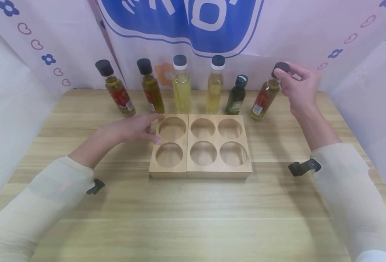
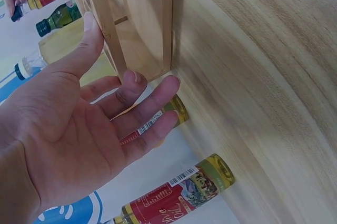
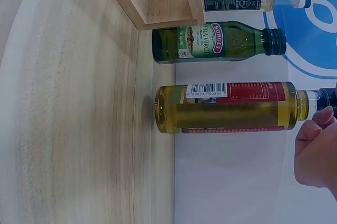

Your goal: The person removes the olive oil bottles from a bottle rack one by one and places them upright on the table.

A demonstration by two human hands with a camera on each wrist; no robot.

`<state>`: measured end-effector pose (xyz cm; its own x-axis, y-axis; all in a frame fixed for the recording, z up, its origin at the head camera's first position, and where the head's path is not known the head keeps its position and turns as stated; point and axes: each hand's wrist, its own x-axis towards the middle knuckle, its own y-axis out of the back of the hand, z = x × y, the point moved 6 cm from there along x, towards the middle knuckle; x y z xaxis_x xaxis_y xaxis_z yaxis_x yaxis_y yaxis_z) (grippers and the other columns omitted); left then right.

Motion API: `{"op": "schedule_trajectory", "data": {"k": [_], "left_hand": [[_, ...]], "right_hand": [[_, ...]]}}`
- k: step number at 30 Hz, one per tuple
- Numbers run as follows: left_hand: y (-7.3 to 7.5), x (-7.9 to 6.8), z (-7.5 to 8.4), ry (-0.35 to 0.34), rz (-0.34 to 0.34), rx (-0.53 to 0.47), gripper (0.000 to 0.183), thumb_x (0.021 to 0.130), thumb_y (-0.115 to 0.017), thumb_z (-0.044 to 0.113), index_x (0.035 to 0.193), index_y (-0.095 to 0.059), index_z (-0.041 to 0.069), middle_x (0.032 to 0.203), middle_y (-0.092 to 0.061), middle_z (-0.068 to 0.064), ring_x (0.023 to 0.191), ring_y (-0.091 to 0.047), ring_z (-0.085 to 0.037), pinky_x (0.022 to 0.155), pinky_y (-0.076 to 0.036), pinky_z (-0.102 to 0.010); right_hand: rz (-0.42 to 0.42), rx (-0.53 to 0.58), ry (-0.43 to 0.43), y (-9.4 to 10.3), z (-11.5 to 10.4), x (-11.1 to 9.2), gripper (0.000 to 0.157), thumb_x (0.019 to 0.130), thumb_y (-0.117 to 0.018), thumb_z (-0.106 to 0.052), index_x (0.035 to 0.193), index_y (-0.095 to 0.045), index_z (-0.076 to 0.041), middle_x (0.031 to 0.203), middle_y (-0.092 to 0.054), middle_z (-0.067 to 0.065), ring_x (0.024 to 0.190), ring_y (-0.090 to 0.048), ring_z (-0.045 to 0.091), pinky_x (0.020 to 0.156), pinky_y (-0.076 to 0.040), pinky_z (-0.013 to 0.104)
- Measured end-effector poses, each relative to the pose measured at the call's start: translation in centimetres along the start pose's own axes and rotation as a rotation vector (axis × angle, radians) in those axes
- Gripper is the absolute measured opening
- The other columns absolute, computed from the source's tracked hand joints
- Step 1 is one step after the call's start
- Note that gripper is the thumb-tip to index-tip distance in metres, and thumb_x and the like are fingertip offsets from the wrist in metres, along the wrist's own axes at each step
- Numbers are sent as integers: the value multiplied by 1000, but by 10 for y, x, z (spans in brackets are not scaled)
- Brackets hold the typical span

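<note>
At the back right, my right hand [image 1: 301,87] pinches the black cap of an olive oil bottle [image 1: 265,100] with a red label. That bottle stands at the right end of a row of bottles; in the right wrist view its base [image 3: 160,109] is by the tabletop, whether touching I cannot tell. My left hand [image 1: 135,128] lies against the left side of a wooden rack [image 1: 186,145] with round holes. In the left wrist view its thumb touches the rack's edge [image 2: 108,24], and the other fingers are spread and loosely bent.
Along the back stand two red-labelled olive oil bottles [image 1: 119,94] [image 1: 153,92], two pale oil bottles [image 1: 182,92] [image 1: 214,92] with dark-and-white caps, and a small green bottle [image 1: 236,96]. A printed white cloth [image 1: 75,43] hangs behind the wooden table [image 1: 193,218].
</note>
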<state>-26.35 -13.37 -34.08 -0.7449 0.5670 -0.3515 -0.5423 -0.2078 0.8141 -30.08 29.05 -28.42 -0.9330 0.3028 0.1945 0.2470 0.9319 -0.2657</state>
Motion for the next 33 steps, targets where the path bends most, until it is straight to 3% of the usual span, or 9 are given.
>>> {"op": "schedule_trajectory", "data": {"k": [18, 28, 33], "left_hand": [[2, -3, 3, 11, -10, 8, 90, 94, -77, 39, 159, -30, -1, 93, -63, -14, 83, -59, -25, 78, -53, -43], [2, -3, 3, 0, -13, 8, 91, 94, -77, 39, 159, -29, -3, 94, -62, -14, 85, -58, -26, 80, -52, -45], [2, -2, 3, 15, -18, 10, 91, 93, -77, 40, 159, -30, -1, 92, -62, -13, 82, -58, -25, 75, -53, -42]], "right_hand": [[21, 5, -48, 2, 11, 13, 21, 82, -87, 1, 102, -81, -1, 74, -57, 4, 54, -46, 12, 46, -37, 16], [65, -170, -130, 3, 13, 16, 25, 81, -90, -7, 104, -82, -12, 84, -56, 1, 65, -57, 9, 51, -48, 16], [26, -243, -147, 5, 14, 13, 42, 81, -90, -11, 121, -77, -12, 83, -57, 1, 62, -56, 8, 50, -46, 15]]}}
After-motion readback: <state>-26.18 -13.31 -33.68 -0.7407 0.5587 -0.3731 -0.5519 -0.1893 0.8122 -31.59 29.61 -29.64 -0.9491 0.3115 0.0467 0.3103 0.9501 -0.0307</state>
